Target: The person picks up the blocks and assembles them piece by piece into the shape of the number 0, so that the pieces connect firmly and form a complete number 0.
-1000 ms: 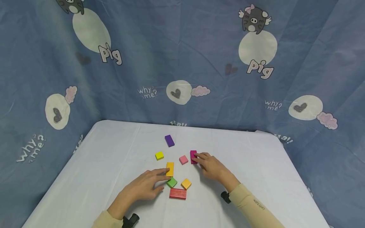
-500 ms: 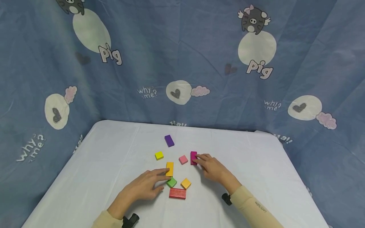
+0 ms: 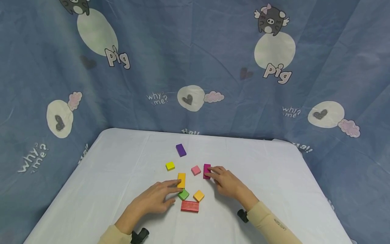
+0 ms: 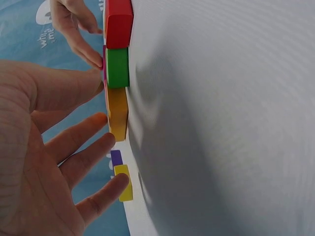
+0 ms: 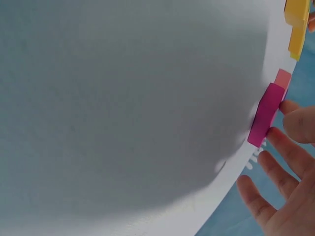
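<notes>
With fingers outstretched, my left hand [image 3: 154, 198] touches the upright-lying orange rectangular block [image 3: 181, 180] and the green block [image 3: 183, 194] just below it. My right hand [image 3: 226, 180] rests its fingertips on top of a magenta block [image 3: 207, 171]; in the right wrist view those fingers [image 5: 280, 140] look fairly straight on the magenta block [image 5: 266, 115]. A pink block [image 3: 196, 170] lies just left of the magenta one. Close under the green block lies a red block [image 3: 190, 206], with a small orange square block [image 3: 199, 196] at its upper right.
A small yellow block [image 3: 170, 166] and a purple block [image 3: 181, 150] lie farther back on the white-covered table [image 3: 259, 159]. Behind the table hangs a blue patterned cloth [image 3: 195, 61].
The magenta block has slid slightly toward me under my right fingertips. My right hand has shifted a little with it. My left hand and the other blocks stay in place.
</notes>
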Tool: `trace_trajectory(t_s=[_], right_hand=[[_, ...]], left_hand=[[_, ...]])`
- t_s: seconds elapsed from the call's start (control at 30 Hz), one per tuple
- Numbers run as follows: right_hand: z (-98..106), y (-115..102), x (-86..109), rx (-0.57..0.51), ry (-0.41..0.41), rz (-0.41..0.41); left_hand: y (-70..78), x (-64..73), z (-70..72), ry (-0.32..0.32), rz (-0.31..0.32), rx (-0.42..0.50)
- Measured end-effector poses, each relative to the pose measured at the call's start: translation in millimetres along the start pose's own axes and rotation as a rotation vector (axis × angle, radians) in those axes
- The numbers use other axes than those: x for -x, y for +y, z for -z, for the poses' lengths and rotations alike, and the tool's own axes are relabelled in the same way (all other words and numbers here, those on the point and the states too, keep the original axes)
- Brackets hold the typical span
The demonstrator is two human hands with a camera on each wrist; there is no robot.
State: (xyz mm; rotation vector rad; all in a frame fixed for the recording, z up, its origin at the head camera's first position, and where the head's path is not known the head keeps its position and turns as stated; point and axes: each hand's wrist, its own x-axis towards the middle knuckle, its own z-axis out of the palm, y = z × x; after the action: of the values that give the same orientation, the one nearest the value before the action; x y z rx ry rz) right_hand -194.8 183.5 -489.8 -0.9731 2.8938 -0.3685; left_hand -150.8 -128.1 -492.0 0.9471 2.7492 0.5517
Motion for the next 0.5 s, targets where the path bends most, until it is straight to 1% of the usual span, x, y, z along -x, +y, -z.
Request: trace_trajectory(t_s=[0.5], right_hand=[[-2.6, -5.4, 1.9, 0.017, 0.009, 0.042]], left_hand=[[-1.4, 1.8, -0.4, 0.001, -0.009, -0.006]])
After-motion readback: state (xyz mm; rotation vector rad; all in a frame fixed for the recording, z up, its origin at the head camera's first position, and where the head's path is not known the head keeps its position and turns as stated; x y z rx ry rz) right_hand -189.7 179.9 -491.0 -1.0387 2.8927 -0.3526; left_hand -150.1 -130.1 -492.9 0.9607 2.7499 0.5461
